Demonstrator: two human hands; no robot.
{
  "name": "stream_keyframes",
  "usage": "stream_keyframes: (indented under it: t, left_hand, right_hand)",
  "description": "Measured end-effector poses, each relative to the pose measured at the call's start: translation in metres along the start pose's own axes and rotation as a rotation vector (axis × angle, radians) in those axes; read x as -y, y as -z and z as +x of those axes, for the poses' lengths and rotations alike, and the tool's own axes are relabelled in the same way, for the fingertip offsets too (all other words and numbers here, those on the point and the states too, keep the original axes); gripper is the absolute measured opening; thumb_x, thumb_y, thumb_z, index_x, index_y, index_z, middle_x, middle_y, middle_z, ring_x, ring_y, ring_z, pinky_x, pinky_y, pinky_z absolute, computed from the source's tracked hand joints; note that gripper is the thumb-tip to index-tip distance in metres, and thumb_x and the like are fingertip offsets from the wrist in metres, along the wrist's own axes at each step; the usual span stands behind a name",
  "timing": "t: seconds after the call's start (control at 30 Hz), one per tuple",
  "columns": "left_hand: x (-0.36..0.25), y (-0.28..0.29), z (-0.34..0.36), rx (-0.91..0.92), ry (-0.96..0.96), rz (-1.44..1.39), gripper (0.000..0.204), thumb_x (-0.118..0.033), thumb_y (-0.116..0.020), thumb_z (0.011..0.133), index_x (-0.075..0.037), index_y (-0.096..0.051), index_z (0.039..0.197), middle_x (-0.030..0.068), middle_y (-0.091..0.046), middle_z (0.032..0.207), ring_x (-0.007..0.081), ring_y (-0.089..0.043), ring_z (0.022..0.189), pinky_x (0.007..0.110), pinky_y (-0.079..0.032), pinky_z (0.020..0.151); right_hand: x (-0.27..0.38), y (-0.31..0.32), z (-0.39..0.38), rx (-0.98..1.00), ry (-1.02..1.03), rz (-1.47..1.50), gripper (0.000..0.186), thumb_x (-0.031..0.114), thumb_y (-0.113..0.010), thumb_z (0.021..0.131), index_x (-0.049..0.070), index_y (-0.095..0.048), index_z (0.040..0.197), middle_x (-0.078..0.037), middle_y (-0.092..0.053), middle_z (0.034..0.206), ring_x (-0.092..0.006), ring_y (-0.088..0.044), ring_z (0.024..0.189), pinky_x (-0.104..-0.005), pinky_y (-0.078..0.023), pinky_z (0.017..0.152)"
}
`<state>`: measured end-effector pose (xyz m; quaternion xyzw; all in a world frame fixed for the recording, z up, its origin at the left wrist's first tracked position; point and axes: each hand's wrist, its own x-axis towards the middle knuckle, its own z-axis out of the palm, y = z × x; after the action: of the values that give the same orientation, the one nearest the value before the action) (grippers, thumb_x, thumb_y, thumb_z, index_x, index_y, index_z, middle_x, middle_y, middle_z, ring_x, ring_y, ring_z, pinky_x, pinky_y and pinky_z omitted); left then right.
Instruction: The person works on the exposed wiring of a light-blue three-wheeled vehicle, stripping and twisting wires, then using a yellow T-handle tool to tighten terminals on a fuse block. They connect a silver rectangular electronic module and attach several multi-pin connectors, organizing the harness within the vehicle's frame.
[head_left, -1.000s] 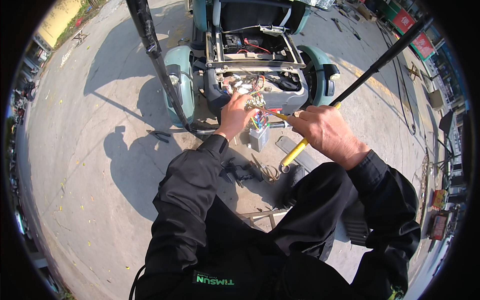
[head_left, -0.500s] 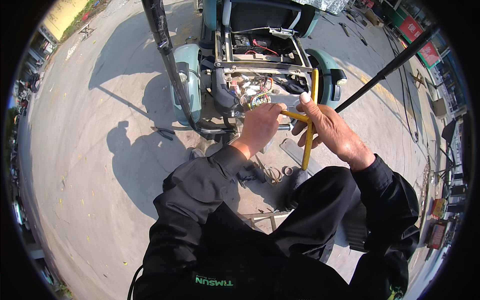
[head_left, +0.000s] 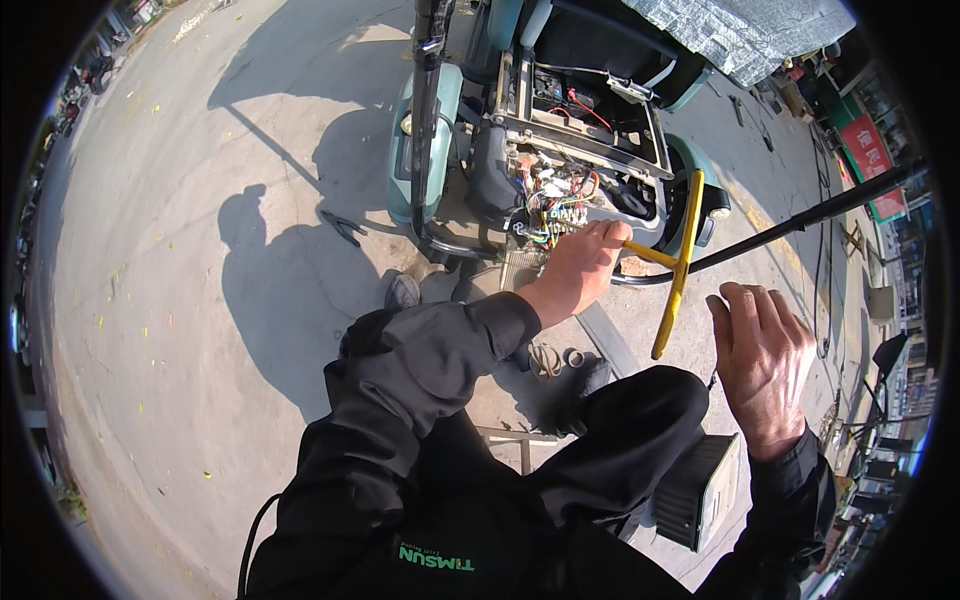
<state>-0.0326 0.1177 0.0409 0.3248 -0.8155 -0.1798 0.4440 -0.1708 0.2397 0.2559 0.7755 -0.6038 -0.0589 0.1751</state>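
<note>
A yellow T-handle wrench [head_left: 684, 252] points its shaft leftward, and its crossbar stands out to the right of my left hand [head_left: 580, 268]. The fingers of that hand are closed round the shaft, hiding the tip. Just beyond them is an opened vehicle body with bundled coloured wires [head_left: 565, 190]. Lower and to the right, my right hand [head_left: 765, 350] is lifted off the wrench, bent fingers upward and thumb apart, with nothing seen in it.
Behind the wires sits a battery [head_left: 550, 92] with a red cable. Black poles [head_left: 430, 110] rise at the left and slant across the right. Pliers [head_left: 343, 228] lie on the concrete at left. A tape roll [head_left: 574, 357] and coiled cord [head_left: 545, 361] lie near my feet.
My right hand has let go of the wrench crossbar and drawn back toward the lower right. My left hand still holds the shaft. The whole view has shifted and tilted.
</note>
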Motion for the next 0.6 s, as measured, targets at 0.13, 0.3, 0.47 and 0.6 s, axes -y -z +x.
stream_keyframes:
  t: [0.13, 0.3, 0.47, 0.6]
  left_hand:
    - [-0.002, -0.004, 0.0, 0.023, -0.029, -0.034, 0.025, 0.0, -0.063, 0.087, -0.003, -0.053, 0.11, 0.0137, -0.063, 0.099, 0.0319, -0.065, 0.1, 0.04, -0.057, 0.083]
    - [-0.002, -0.005, -0.001, 0.007, -0.032, -0.017, 0.025, 0.001, -0.061, 0.087, -0.003, -0.055, 0.112, 0.0126, -0.065, 0.101, 0.0324, -0.066, 0.097, 0.042, -0.057, 0.08]
    - [0.001, -0.005, 0.003, 0.044, -0.025, 0.012, 0.019, -0.004, -0.06, 0.092, -0.004, -0.053, 0.109, 0.0122, -0.064, 0.1, 0.0304, -0.066, 0.101, 0.041, -0.058, 0.078]
    - [0.001, -0.005, 0.002, -0.021, -0.041, -0.034, 0.016, -0.005, -0.062, 0.091, -0.005, -0.053, 0.104, 0.0114, -0.064, 0.097, 0.0301, -0.067, 0.099, 0.04, -0.058, 0.078]
  right_hand:
    - [-0.006, -0.012, 0.002, -0.206, 0.629, -0.66, 0.07, 0.016, -0.073, 0.089, 0.024, -0.044, 0.153, 0.004, -0.041, 0.162, -0.0219, -0.043, 0.147, -0.0432, -0.031, 0.125]
    - [-0.005, -0.035, 0.031, 0.344, -0.438, 0.969, 0.046, 0.035, -0.054, 0.109, -0.004, -0.07, 0.091, -0.011, -0.074, 0.072, -0.0197, -0.071, 0.056, -0.0301, -0.058, 0.055]
    - [-0.003, -0.008, -0.001, -0.15, 0.195, -0.141, 0.035, 0.015, -0.078, 0.089, 0.011, -0.069, 0.123, -0.012, -0.074, 0.113, -0.0196, -0.072, 0.098, -0.0376, -0.058, 0.077]
    - [-0.004, -0.018, 0.003, -0.173, 0.674, -0.671, 0.065, 0.023, -0.076, 0.088, 0.024, -0.05, 0.148, 0.0, -0.047, 0.156, -0.0229, -0.041, 0.147, -0.044, -0.038, 0.121]
